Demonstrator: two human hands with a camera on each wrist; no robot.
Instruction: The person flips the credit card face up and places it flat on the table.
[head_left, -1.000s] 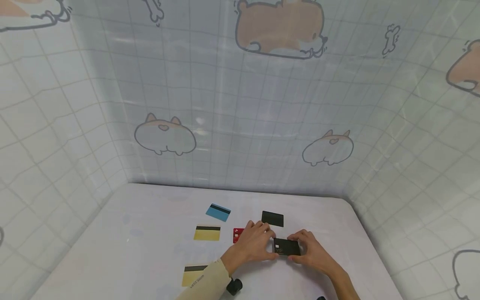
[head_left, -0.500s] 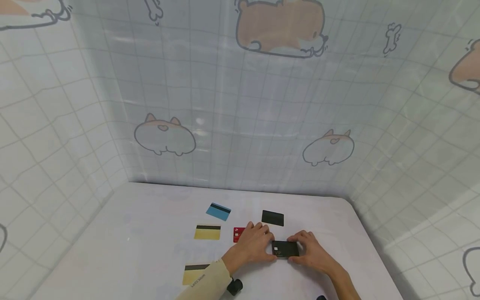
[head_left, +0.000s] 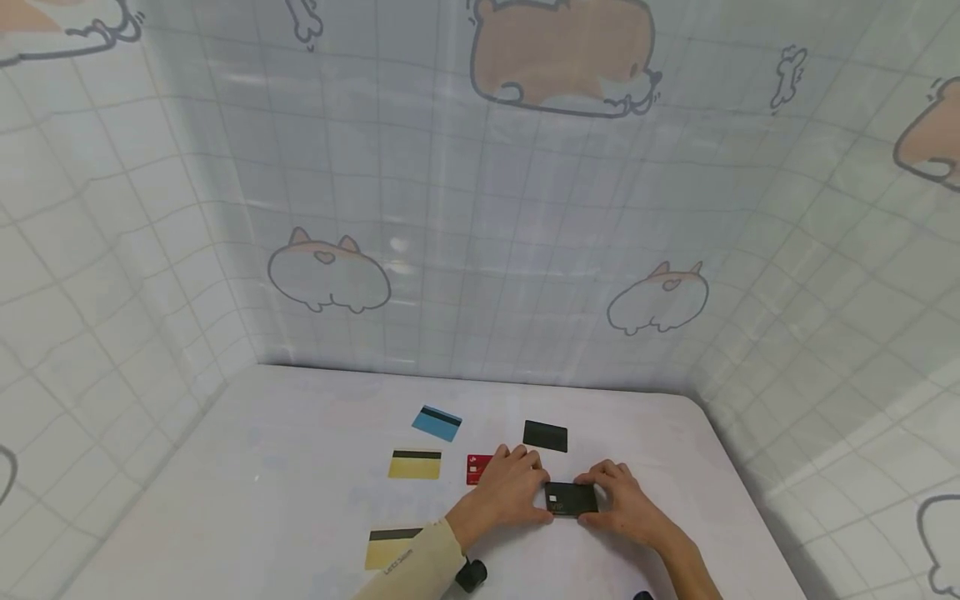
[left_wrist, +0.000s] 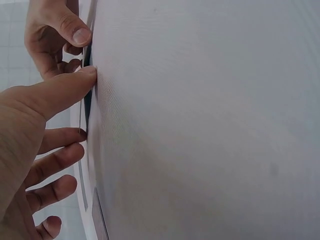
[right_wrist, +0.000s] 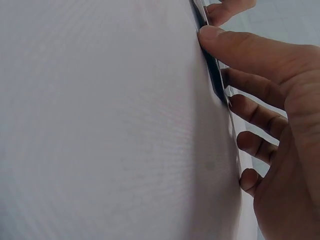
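Note:
A black card [head_left: 571, 500] with a pale chip and "VIP" lettering lies between the two hands in the head view. At its left end, the left hand [head_left: 506, 490] pinches it with thumb and forefinger. The right hand [head_left: 621, 504] grips the right end the same way, thumb at the near edge and fingertips at the far one. Seen edge-on in the right wrist view, the dark card [right_wrist: 214, 70] runs close along the white tabletop. Part of a red card [head_left: 475, 469] shows beside the left hand, which covers the rest.
Beyond the hands lies another black card [head_left: 546, 437]. To the left are a blue card [head_left: 437, 423] and a yellow card [head_left: 415, 464], both with dark stripes. A second yellow card [head_left: 388, 550] is partly under the left sleeve [head_left: 420, 567]. Patterned curtain [head_left: 480, 250] surrounds the white table [head_left: 300, 467].
Over the second, the black card has shifted slightly left and toward the person, and its lettering shows more plainly. Both hands keep their hold, almost still over the last half second.

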